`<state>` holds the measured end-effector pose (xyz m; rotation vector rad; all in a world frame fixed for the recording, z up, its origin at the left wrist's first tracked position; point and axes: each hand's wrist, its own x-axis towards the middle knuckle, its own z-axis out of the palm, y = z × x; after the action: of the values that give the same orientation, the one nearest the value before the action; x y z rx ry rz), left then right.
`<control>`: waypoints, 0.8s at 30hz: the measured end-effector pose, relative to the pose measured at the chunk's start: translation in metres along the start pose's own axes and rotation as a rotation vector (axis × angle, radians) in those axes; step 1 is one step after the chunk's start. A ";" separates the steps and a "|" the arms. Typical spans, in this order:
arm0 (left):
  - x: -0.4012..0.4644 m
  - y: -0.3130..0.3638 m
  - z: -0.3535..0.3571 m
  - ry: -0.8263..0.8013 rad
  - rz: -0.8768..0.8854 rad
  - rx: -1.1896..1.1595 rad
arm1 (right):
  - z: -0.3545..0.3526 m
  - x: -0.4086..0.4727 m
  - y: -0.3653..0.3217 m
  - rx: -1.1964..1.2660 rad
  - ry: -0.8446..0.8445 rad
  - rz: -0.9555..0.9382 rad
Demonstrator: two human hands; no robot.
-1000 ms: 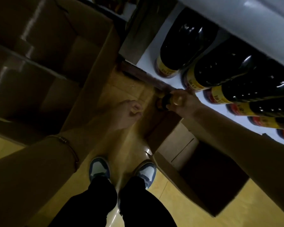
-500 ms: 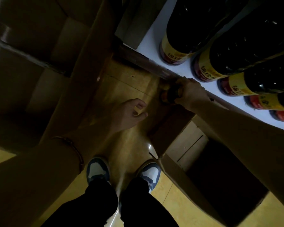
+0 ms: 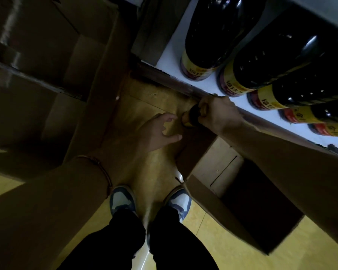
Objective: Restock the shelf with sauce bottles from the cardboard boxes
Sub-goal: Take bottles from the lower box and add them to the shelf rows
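My right hand (image 3: pixel 217 114) grips a dark sauce bottle (image 3: pixel 190 118) with a yellow band, held just below the front edge of the white shelf (image 3: pixel 209 86). My left hand (image 3: pixel 158 133) hovers right beside the bottle's end with fingers loosely spread, holding nothing. Several large dark sauce bottles (image 3: pixel 265 55) with yellow and red labels stand in a row on the shelf. An open cardboard box (image 3: pixel 242 193) sits on the floor under my right forearm; its inside is too dark to read.
A big open cardboard box (image 3: pixel 47 84) with raised flaps fills the left side. My two blue and white shoes (image 3: pixel 123 199) stand on the yellow floor between the boxes. A grey shelf board (image 3: pixel 320 8) overhangs the bottles at top right.
My left hand's fingers have uncurled and it has moved closer to the bottle. My right hand keeps its hold on the bottle near the shelf edge. The view has shifted towards the shelf.
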<state>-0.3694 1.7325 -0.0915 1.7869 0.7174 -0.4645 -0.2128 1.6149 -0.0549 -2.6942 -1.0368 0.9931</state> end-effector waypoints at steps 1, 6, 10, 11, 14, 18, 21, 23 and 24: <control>-0.006 0.006 -0.004 -0.004 0.004 -0.006 | -0.009 -0.007 -0.006 0.004 0.001 -0.013; -0.037 0.047 -0.027 0.005 0.060 0.013 | -0.073 -0.053 -0.040 0.082 0.000 -0.068; -0.068 0.089 -0.049 -0.009 0.089 -0.012 | -0.127 -0.095 -0.072 0.236 0.026 -0.141; -0.077 0.099 -0.054 -0.019 0.101 -0.034 | -0.138 -0.105 -0.082 0.260 0.037 -0.177; -0.104 0.127 -0.072 -0.013 0.107 -0.139 | -0.175 -0.132 -0.109 0.303 0.101 -0.237; -0.137 0.163 -0.100 0.002 0.133 -0.233 | -0.221 -0.168 -0.139 0.359 0.201 -0.273; -0.155 0.180 -0.114 0.062 0.141 -0.264 | -0.246 -0.191 -0.159 0.432 0.273 -0.273; -0.167 0.192 -0.122 0.063 0.149 -0.295 | -0.260 -0.205 -0.172 0.499 0.337 -0.254; -0.176 0.201 -0.127 0.070 0.171 -0.262 | -0.267 -0.211 -0.178 0.527 0.370 -0.248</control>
<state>-0.3691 1.7674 0.2018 1.6066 0.6353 -0.1846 -0.2715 1.6571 0.3224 -2.1442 -0.8588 0.5855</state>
